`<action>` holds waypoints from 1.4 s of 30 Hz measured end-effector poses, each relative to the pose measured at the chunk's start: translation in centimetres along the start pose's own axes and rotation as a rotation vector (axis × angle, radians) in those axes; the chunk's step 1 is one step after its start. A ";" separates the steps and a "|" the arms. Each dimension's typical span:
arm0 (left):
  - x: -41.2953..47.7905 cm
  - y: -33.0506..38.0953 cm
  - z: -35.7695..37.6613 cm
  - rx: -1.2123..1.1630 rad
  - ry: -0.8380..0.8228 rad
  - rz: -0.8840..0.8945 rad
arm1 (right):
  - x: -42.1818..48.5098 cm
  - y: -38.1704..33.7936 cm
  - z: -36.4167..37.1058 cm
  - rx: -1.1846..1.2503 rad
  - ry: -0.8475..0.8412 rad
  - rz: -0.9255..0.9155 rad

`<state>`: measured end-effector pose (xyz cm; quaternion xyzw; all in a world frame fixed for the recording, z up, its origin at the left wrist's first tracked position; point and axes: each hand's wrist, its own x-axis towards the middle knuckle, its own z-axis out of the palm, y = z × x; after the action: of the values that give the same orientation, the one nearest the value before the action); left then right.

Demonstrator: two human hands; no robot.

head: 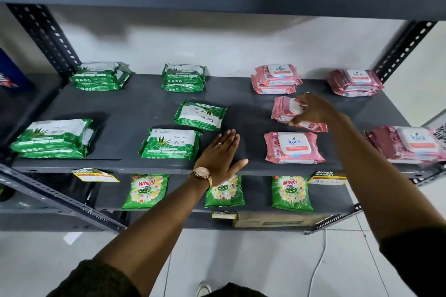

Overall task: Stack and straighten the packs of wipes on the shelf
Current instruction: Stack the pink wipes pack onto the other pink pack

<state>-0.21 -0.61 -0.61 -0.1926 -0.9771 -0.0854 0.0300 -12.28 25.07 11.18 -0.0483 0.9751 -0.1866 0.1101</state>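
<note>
Green packs read "ORIGAMI": one loose green pack point(170, 143) sits near the shelf's front, another turned green pack point(200, 116) lies askew just behind it, with green stacks at back left point(100, 76), back middle point(184, 77) and front left point(53, 138). Pink packs say "kara": a flat pink pack point(293, 147) marked "25" at the front, pink stacks at the back point(275, 78), back right point(355, 82) and far right point(407, 143). The right hand point(313, 109) reaches in, arm stretched forward, fingers point(296, 122) closed on a tilted pink pack point(284, 111) behind the flat one. The left hand point(220, 155), wearing a watch point(201, 173) and ring, lies palm down on the bare grey shelf point(251, 113), fingers spread and holding nothing. Below, green "Wheel 2in1" sachets point(146, 190) line the lower shelf, and a price tag point(328, 178) reads "99 45". White wall behind, pale tiled floor underneath.
</note>
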 end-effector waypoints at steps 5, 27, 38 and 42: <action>0.1 -0.1 0.3 0.014 0.012 -0.009 | -5.4 -2.1 -0.4 0.089 -0.044 -0.103; 0.0 -0.1 0.3 -0.025 0.002 -0.037 | -10.7 -3.5 1.7 -0.177 0.285 0.197; 0.2 -0.2 0.5 -0.027 -0.027 -0.045 | -10.1 0.3 2.0 -0.598 0.167 -0.623; 0.2 -0.2 0.6 -0.027 -0.021 -0.038 | -9.5 0.4 1.3 -0.570 0.146 -0.531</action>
<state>-0.44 -0.60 -1.21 -0.1755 -0.9795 -0.0972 0.0157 -2.77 26.22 11.72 -0.3140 0.9466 0.0667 -0.0294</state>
